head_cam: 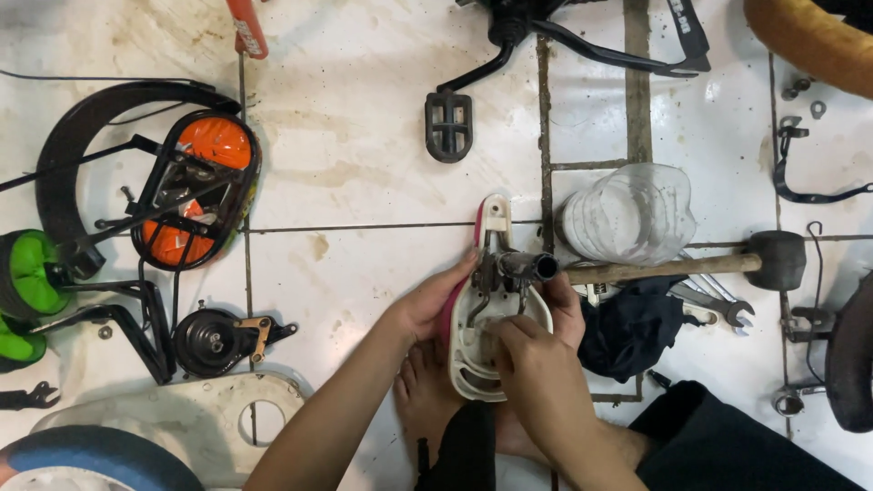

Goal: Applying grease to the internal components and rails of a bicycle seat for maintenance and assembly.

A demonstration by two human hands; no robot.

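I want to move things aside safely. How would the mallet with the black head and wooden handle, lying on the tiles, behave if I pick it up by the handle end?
The mallet with the black head and wooden handle would probably feel head-heavy, since its head is bulky and the handle thin. The handle looks stiff. If pushed, the rounded head may roll slightly on the smooth white floor tiles.

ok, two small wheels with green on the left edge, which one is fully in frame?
The upper green wheel, beside the black fender: its whole tyre shows. The lower green wheel is cut off by the left frame edge.
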